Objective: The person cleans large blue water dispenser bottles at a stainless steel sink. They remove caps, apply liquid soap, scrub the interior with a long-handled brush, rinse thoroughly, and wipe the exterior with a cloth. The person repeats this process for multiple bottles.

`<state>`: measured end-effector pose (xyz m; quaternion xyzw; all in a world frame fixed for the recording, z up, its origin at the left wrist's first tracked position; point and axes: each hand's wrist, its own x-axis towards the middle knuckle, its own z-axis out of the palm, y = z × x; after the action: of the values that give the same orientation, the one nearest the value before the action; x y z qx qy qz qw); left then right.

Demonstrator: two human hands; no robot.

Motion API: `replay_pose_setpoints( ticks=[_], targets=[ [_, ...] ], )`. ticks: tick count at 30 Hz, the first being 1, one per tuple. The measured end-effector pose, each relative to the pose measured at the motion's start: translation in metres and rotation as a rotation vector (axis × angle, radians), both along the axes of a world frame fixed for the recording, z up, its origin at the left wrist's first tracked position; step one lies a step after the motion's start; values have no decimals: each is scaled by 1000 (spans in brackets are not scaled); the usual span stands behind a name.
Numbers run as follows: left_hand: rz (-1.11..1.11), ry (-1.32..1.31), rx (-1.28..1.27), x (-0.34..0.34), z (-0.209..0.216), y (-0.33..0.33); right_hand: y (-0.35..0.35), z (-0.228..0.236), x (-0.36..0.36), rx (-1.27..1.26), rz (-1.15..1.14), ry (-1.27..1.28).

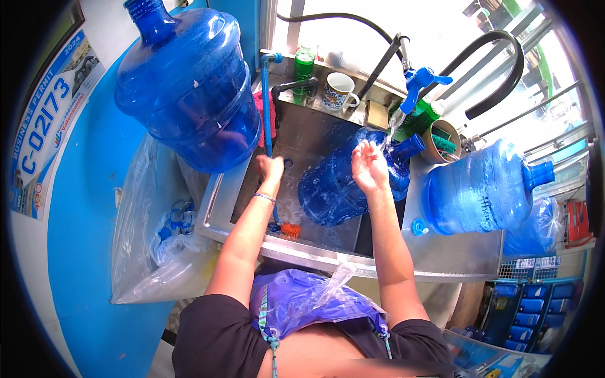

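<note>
Lying in steel sink [305, 135], wet blue jug [334, 186], right hand [370, 169] unclenched over it, left hand [271, 167] grip unclear

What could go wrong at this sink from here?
Running water wets the translucent blue plastic jug tilted in the rectangular stainless-steel sink; it might slip or roll beside the open bare right hand. The white mug with a dark pattern stands just behind the sink; a bump could tip it in. The small round blue cap lies loose and might get swept away.
</note>
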<state>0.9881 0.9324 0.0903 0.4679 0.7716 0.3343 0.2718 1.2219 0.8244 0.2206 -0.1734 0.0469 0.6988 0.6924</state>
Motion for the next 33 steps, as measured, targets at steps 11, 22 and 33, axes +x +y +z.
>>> replay_pose_setpoints(
  ticks=[11,22,33],
  targets=[
    [-477,-849,128,-14,-29,4,-4,38,58,-354,400,-1433],
    [-691,-199,634,29,54,-131,-126,69,-93,443,292,-2387],
    [-1690,45,1247,125,132,-208,-62,35,-68,-208,499,-2592]
  ],
)
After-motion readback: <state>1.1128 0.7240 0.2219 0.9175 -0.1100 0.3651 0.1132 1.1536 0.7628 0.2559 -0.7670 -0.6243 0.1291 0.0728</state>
